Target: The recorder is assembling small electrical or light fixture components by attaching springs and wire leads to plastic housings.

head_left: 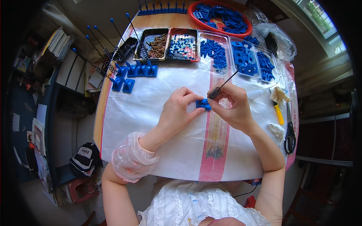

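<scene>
My left hand (179, 108) pinches a small blue plastic base (203, 104) against the white sheet (166, 83), fingers on its left side. Over the base's right side, my right hand (233, 105) grips a black coil spring (214, 92) with a thin dark rod (229, 78) slanting up and right out of it. The spring's lower end is close to the base; whether the two are joined is hidden by the fingers. At the upper left stand several blue bases (141, 70) with springs and blue-tipped rods.
Across the back sit a tray of brown screws (157, 44), a tray of small blue and white parts (182, 46) and clear boxes of blue pieces (213, 52). Behind them is a red basin (246, 33). Scissors (290, 137) and a yellow-handled tool (278, 113) lie at the right edge.
</scene>
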